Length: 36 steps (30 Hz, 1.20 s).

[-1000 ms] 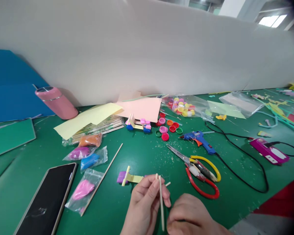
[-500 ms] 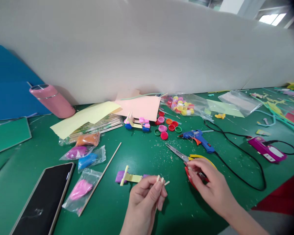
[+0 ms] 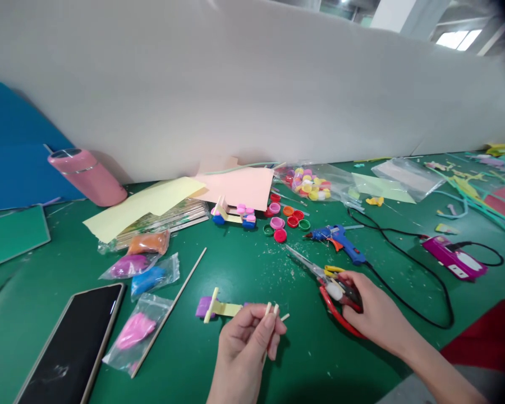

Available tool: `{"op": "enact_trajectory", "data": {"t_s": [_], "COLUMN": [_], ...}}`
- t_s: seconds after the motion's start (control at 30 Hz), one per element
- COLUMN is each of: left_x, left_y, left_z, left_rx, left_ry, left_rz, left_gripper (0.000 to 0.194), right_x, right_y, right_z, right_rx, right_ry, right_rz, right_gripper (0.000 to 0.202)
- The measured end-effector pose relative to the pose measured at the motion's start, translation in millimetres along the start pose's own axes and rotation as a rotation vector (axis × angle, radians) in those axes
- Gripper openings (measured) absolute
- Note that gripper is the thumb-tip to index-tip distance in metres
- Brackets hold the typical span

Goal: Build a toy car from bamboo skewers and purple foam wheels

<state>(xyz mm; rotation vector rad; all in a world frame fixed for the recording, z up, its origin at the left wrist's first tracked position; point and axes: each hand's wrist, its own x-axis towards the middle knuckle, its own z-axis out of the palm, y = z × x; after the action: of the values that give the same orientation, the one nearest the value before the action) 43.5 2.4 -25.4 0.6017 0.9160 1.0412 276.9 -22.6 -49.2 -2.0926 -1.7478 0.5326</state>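
Near the bottom middle, my left hand [image 3: 250, 339] is closed, pinching short pale sticks [image 3: 271, 308] upright between thumb and fingers. Another short stick end [image 3: 285, 317] shows just beyond the fingertips. Just left of that hand lies a small purple and pale yellow model [image 3: 219, 308], its right end partly hidden. My right hand [image 3: 376, 308] has its thumb and fingers closed around the handles of scissors [image 3: 307, 262], whose blades point up and left on the table. Red, yellow and black parts show at the handles; their exact shape is partly covered by my hand.
A blue glue gun [image 3: 339, 241] with a black cord lies beyond the scissors. Coloured bottle caps [image 3: 280, 235] and a finished-looking small car [image 3: 234, 215] sit farther back. At left are a phone [image 3: 73, 342], clay bags [image 3: 137, 331], a long stick [image 3: 170, 311] and a pink bottle [image 3: 88, 177].
My right hand has shifted slightly right and closed around the scissors' handles, exposing more of them. My left hand still pinches the sticks. The whole view has shifted a little.
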Motion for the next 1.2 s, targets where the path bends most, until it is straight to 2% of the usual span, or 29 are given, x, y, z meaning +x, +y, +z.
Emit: {"op": "enact_trajectory", "data": {"t_s": [0.17, 0.33, 0.4, 0.53, 0.63, 0.77, 0.87, 1.0, 1.2], "left_x": [2.4, 2.1, 0.9, -2.4, -4.3, -6.2, -7.5, -8.6, -7.7], "left_y": [1.9, 6.7, 7.2, 5.9, 4.9, 4.4, 4.4, 5.2, 4.3], "left_z": [-1.5, -2.0, -1.7, -2.0, -2.5, -1.2, 0.6, 2.0, -1.4], "left_rx": [0.102, 0.123, 0.135, 0.208, 0.299, 0.354, 0.379, 0.446, 0.527], "left_ry": [0.035, 0.065, 0.080, 0.139, 0.177, 0.199, 0.197, 0.168, 0.130], "left_rz": [0.012, 0.060, 0.109, 0.240, 0.341, 0.453, 0.521, 0.596, 0.650], "left_gripper": [0.020, 0.017, 0.016, 0.013, 0.008, 0.003, 0.011, 0.021, 0.029], "right_x": [-12.4, -26.4, -31.6, -38.7, -40.7, -41.6, -41.1, -37.7, -31.2], "right_y": [-27.7, -56.4, -61.8, -64.3, -63.6, -65.0, -67.3, -68.3, -68.4], "right_z": [-13.9, -14.2, -10.8, -4.3, -3.7, -6.2, -9.9, -19.9, -32.6], "right_rx": [0.388, 0.631, 0.678, 0.706, 0.758, 0.747, 0.699, 0.583, 0.360], "right_ry": [-0.105, -0.255, -0.253, -0.139, -0.180, -0.212, -0.240, -0.280, -0.224], "right_rz": [-0.155, -0.094, -0.064, -0.075, -0.088, -0.074, -0.053, -0.144, -0.232], "right_gripper": [0.042, 0.056, 0.064, 0.070, 0.063, 0.065, 0.059, 0.066, 0.064]}}
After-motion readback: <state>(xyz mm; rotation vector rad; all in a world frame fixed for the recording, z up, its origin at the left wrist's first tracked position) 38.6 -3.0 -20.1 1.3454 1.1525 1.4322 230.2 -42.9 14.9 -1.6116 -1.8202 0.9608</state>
